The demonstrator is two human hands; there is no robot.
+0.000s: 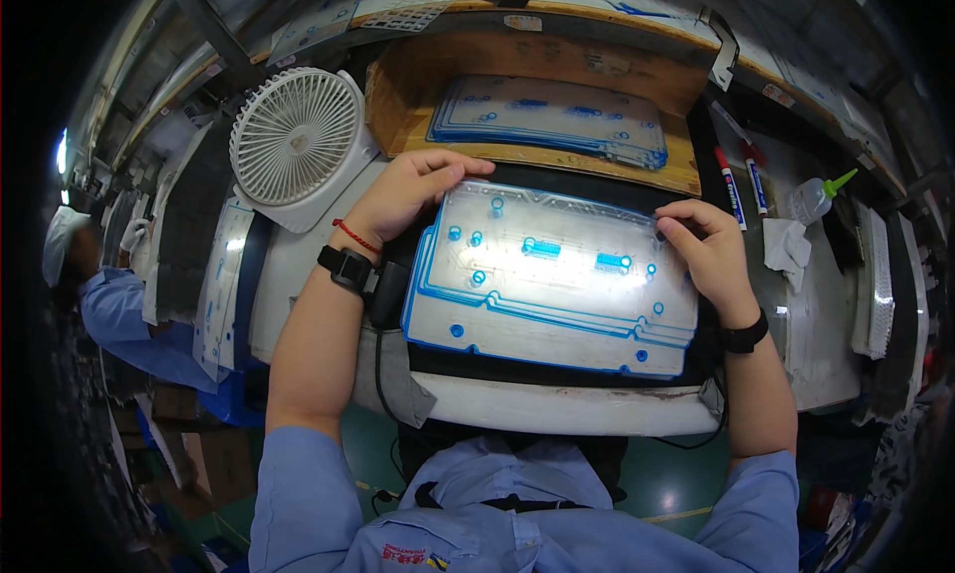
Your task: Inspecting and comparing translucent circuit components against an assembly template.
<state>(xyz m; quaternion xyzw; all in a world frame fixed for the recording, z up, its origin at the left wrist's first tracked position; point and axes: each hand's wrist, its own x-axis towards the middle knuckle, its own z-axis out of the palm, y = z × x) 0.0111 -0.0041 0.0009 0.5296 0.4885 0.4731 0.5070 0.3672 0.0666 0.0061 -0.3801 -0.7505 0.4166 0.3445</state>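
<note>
A clear flat plastic panel (577,227) with blue edges and small blue-rimmed holes is held between my two hands. My left hand (413,190) is closed at its far left corner, with thumb and forefinger near the edge. At the far right corner, my right hand (711,255) pinches the panel between thumb and fingers. Beneath it, slightly offset toward me, lie several similar panels (537,342) on a dark work surface. Glare whitens the middle of the top panel. Whether it touches the ones below along its whole length, I cannot tell.
Behind the panels, an open wooden box (398,95) holds a stack of similar panels (547,115). A white fan (298,140) stands at left. To the right are markers (731,187), a green-tipped bottle (816,197) and crumpled tissue (786,250). Another person's blue sleeve (129,304) shows far left.
</note>
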